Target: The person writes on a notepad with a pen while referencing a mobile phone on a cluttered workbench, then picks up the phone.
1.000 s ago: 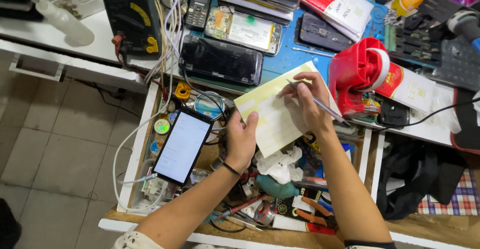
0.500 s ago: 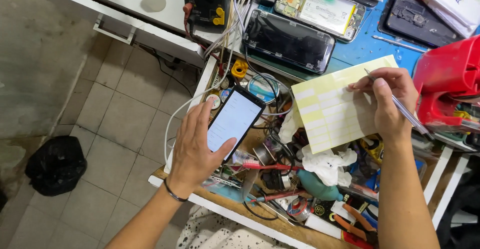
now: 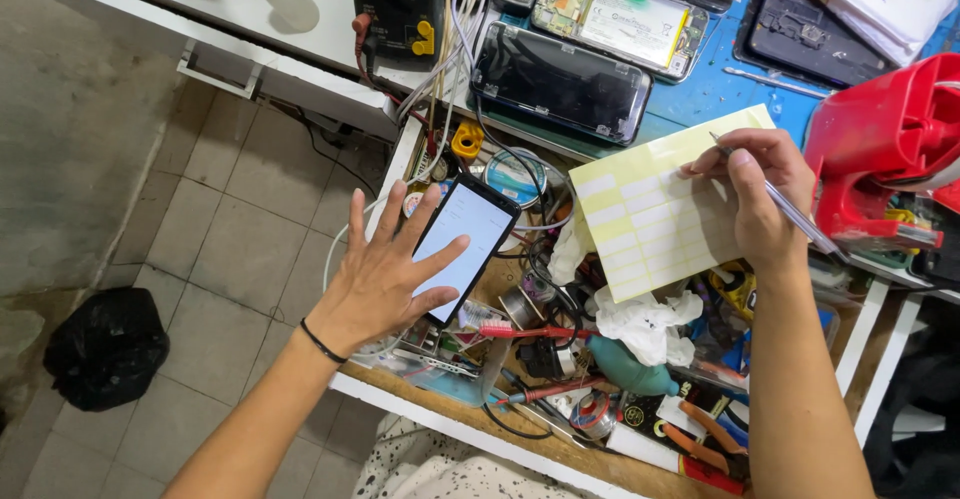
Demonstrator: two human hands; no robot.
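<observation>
Drawer (image 3: pixel 470 384) stands open below the blue surface (image 3: pixel 700 89), packed with a grey rubber blower (image 3: pixel 625 369), red-handled tools (image 3: pixel 530 332), a solder roll (image 3: pixel 593 414), wires and crumpled tissue (image 3: pixel 645 319). Much of it is tangled and hard to tell apart. Left hand (image 3: pixel 385 274) is spread wide, fingers open, cradling a lit phone (image 3: pixel 462 244) over the drawer's left end. Right hand (image 3: pixel 760 194) pinches a pen (image 3: pixel 785 209) over a yellow label sheet (image 3: pixel 650 214) above the drawer. A red tape holder (image 3: pixel 880 149) right of the sheet is cut off.
</observation>
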